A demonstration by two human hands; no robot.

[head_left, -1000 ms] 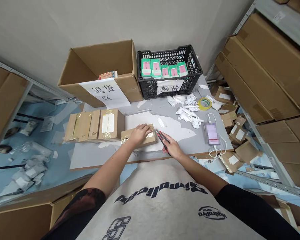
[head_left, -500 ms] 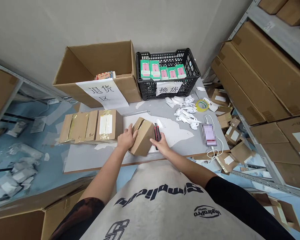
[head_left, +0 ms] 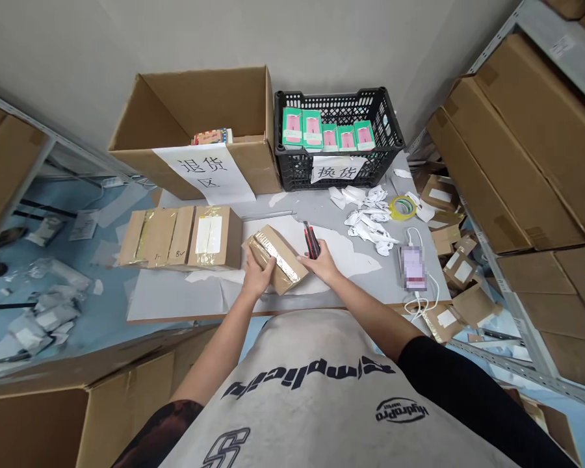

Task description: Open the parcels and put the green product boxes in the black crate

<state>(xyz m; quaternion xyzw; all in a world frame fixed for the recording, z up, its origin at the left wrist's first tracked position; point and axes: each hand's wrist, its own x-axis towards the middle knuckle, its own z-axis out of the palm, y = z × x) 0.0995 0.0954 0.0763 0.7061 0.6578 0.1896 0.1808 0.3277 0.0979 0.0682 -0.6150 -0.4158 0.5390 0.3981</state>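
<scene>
My left hand (head_left: 258,273) grips the near end of a small cardboard box (head_left: 279,259), which lies at an angle on a white sheet, its top sealed with gold tape. My right hand (head_left: 322,261) sits just right of that box and is closed around a red-and-black box cutter (head_left: 311,239). The blade is not visible. Left of the hands, several similar taped cardboard boxes (head_left: 180,238) stand in a row on the grey table (head_left: 175,302).
Behind the table are an open cardboard carton (head_left: 209,110) and a black plastic crate (head_left: 338,140) holding several green-and-pink boxes. To the right lie white paper scraps (head_left: 368,222), a tape roll (head_left: 402,208) and a blurred phone (head_left: 414,268). Large cartons fill shelves on the right.
The small box has gone from standing on end between my hands to lying down at an angle, with its gold-taped side up. My right hand still has the cutter.
</scene>
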